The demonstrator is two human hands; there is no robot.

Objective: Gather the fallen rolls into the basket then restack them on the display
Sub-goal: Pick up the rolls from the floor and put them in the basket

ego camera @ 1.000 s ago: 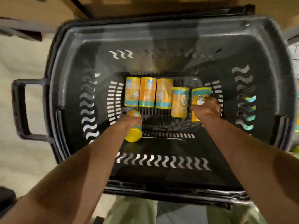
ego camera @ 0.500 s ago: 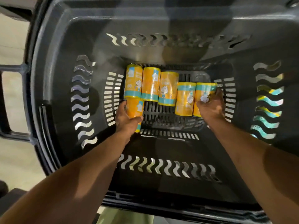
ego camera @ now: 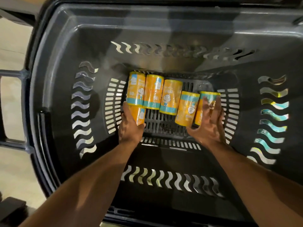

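A deep black plastic basket [ego camera: 54, 99] fills the view. Several orange rolls with teal bands lie side by side on its slotted floor, among them one at the far left [ego camera: 135, 89] and one in the middle [ego camera: 170, 97]. My left hand [ego camera: 129, 126] is curled around another orange roll [ego camera: 140, 115] that lies just below the leftmost one. My right hand [ego camera: 209, 123] has its fingers spread over the rightmost roll [ego camera: 207, 97], touching its side without closing on it.
The basket's side handle [ego camera: 13, 108] sticks out at the left over a pale floor [ego camera: 9, 51]. Teal and yellow packaging shows through the wavy slots in the right wall [ego camera: 273, 115]. The near half of the basket floor [ego camera: 164, 154] holds nothing.
My left hand has laid its roll flat below the leftmost roll. My right hand has opened and drawn back from the rightmost roll. The view has moved closer to the basket.
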